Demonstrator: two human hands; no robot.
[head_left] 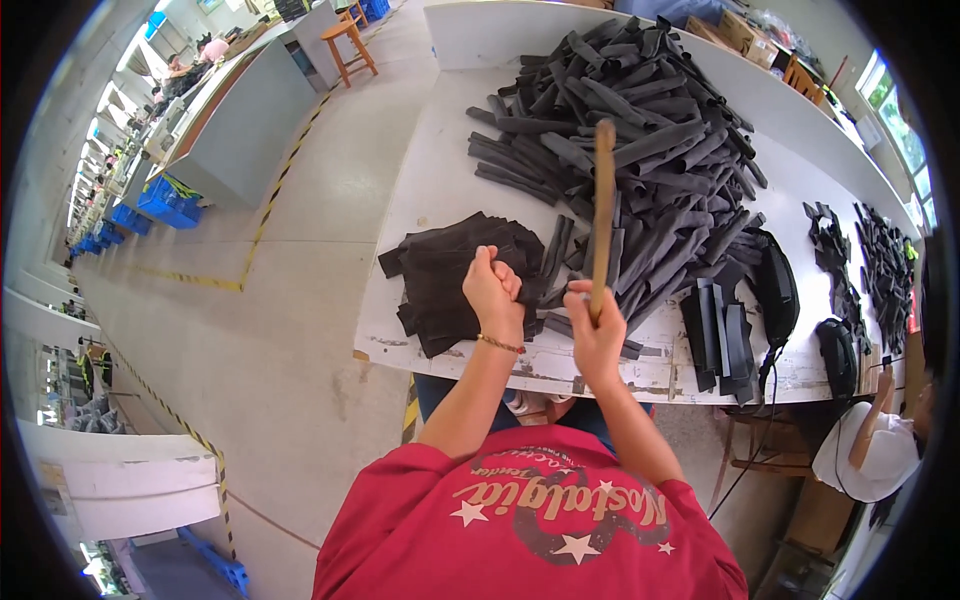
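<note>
Standing nearly upright, the wooden stick (603, 215) rises from the right hand (596, 335), which is clenched round its lower end; its long axis runs away from the person, up across the big heap of dark fabric tubes (640, 140) behind it. Just to the left, almost touching, the left hand (494, 290) is closed in a fist on a piece of dark fabric (528, 278) pulled up from the flat stack of black fabric pieces (450, 275) below it. That pinched piece lies between the two hands, nearer the left, so the stick's lower end sits just beside it, to its right. Whether the stick already enters the fabric cannot be told.

The stick looks smooth, pale brown and rigid. The fabric is matte black, soft and limp; the stacked pieces lie flat, while the heaped ones are rolled into long narrow tubes, thrown every way. A thin bracelet (500, 344) circles the left wrist.

All this rests on a worn white worktable (430, 170) with a chipped near edge. To the right stand short upright black strips (720, 335), black pouches (778, 285) and further dark pieces (885, 265). A wooden stool (348, 45) stands on the grey floor (280, 330) beyond.
</note>
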